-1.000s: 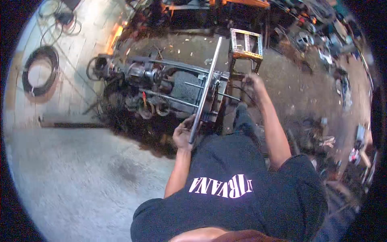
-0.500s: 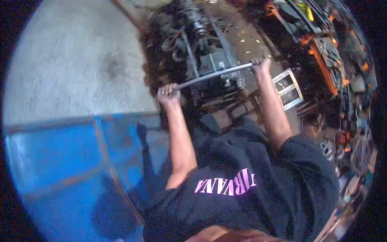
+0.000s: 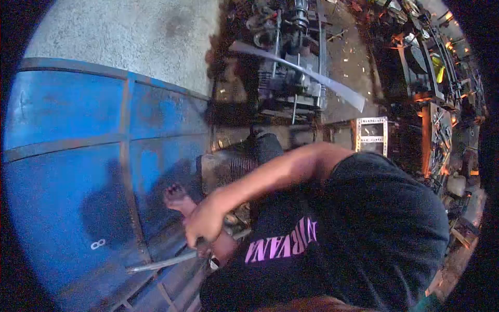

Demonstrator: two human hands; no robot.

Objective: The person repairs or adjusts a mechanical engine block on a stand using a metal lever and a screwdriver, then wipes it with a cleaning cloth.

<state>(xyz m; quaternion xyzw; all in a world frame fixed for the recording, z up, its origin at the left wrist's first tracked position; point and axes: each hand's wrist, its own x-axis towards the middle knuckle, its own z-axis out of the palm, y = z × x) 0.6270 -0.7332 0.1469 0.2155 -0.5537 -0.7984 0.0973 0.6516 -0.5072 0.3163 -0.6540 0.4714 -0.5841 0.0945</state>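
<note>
A metal bar (image 3: 335, 87), smeared by motion, slants over the dark machine (image 3: 291, 93); neither hand is on it. My right arm crosses in front of the black shirt. My right hand (image 3: 205, 223) is closed with curled fingers and overlaps my left forearm; what it grips, if anything, I cannot tell. Beyond it my left hand (image 3: 178, 198) shows over the blue panel, fingers loosely bent and apart, nothing in them. A pale rod (image 3: 163, 263) runs behind my right hand, its free end reaching left. A band (image 3: 214, 263) shows low beside my left arm.
The blue panel (image 3: 73, 177) with metal ribs stands at left, bordering the pale concrete (image 3: 119, 36). A white perforated frame (image 3: 372, 120) lies right of the machine. Farther right, a bench (image 3: 439, 140) is crowded with tools and metal pieces.
Both hands have let go of the bar, which is now blurred over the machine. My right arm has swung left across my body; my left hand has moved down and left. The view has turned.
</note>
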